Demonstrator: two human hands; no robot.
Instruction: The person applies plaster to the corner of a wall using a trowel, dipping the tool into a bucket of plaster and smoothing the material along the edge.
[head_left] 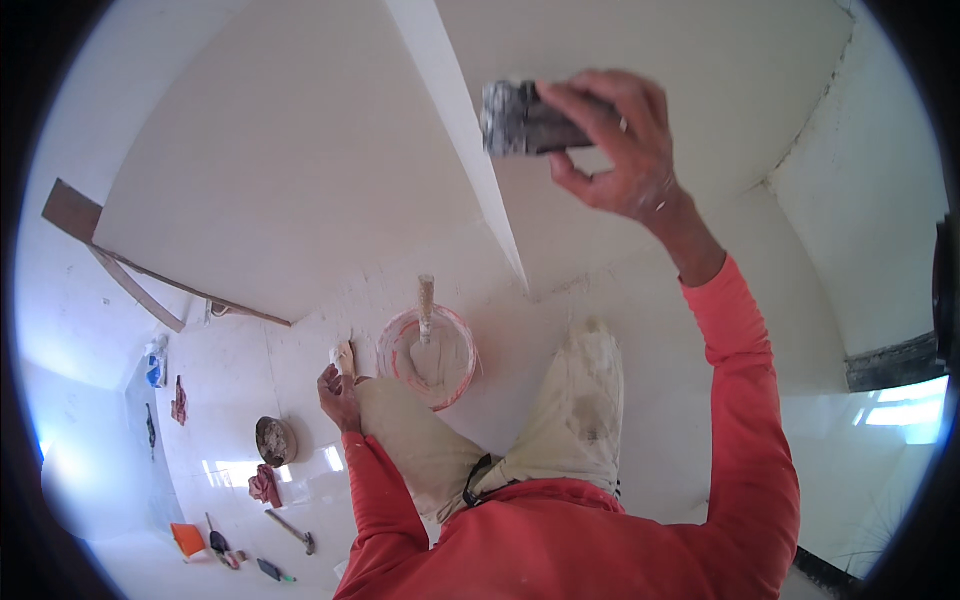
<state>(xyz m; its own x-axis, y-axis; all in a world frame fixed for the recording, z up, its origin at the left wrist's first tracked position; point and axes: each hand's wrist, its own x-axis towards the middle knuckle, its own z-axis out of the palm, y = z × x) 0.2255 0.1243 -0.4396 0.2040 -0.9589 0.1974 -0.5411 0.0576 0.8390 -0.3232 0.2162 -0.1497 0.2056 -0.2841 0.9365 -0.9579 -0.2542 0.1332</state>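
"Where's that block sitting?"

"My right hand [637, 160] has the dark block [515, 125] up in front of the pale wall [650, 50], just right of the raised white strip [452, 110]. My fingers lie along its upper side and my thumb comes in from below, so it's pinched between them. Whether its face touches the wall, I can't tell from here."

"And the left?"

"My left hand [340, 400] is down beside my knee [385, 405], fingers curled around a pale-ended tool [346, 358]. Most of it is hidden in my grip, so I can't say what kind."

"If you're rubbing that wall smooth, how would you do it well?"

"That's how I read it too. I'd lay the block flat, spread the pressure evenly and make light, overlapping passes. Near the strip I'd ease off, because a tilted corner could gouge the edge. The white crust on the block may scratch, so I'd wipe it first. And I'd mind the bucket [470, 350] between my knees, with a handle [427, 295] standing up out of it."
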